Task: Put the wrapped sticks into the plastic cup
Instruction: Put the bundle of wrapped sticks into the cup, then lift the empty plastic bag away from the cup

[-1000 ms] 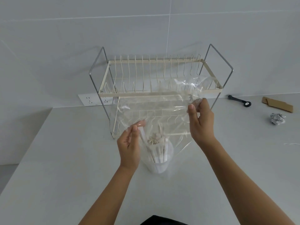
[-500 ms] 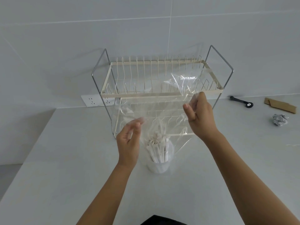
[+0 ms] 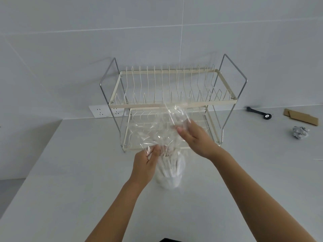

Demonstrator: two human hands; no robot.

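Both bare forearms reach forward from the lower edge of the view and converge toward centre, the right one longer in frame and running diagonally up-left from the lower right corner. Left hand [image 3: 145, 165]: back of hand toward the camera, wrist roughly straight, fingers [image 3: 155, 151] curled up and pinched closed on the lower edge of a clear plastic bag [image 3: 157, 130]. Right hand [image 3: 194, 138]: higher and further forward than the left, back of hand up, thumb [image 3: 180, 132] pointing left, fingers closed on the bag's upper part; the two hands are near each other but apart.
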